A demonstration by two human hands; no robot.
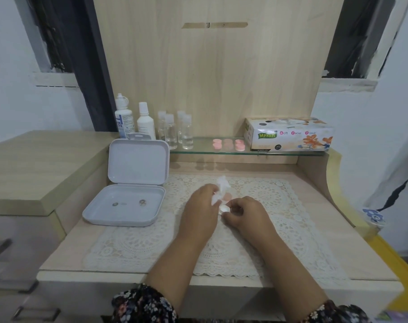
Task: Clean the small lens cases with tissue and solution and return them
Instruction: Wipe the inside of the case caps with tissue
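Pale wood panelling backs a table (65,250) spread with a lace mat (280,220), likely there to give small parts a soft, clean bed. At the mat's left edge an open white box (126,206) lies within easy reach. On the glass shelf (263,153) behind stand solution bottles (123,117) and a tissue box (289,134), with pink lens cases (228,144) lined up between them. Over the mat's middle, the left hand (198,210) pinches a crumpled tissue (221,187), while the right hand (245,214) curls its fingers (233,210) round a small pale lens case piece (224,208), held close so the tissue can wipe it.
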